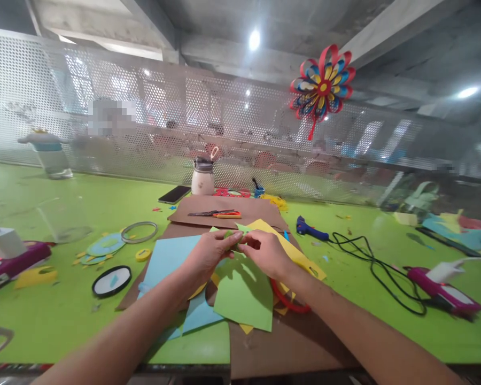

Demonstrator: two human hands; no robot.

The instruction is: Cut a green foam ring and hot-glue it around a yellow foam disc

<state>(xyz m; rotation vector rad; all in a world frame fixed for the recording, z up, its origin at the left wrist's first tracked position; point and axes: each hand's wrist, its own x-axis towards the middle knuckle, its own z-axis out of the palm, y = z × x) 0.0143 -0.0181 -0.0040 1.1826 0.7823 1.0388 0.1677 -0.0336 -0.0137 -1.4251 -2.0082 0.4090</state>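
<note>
Green paper (240, 289) pinched by left hand (210, 251) and right hand (266, 251) (above table).

A small light-green paper piece (235, 233), folded and pinched at its edges, hangs above coloured sheets.

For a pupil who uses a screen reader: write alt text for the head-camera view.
Both hands, the left hand and right hand, pinch a small green paper piece above a green paper sheet and other coloured sheets on a lime-green table. Scissors lie behind; a blue glue gun lies to the right.
</note>
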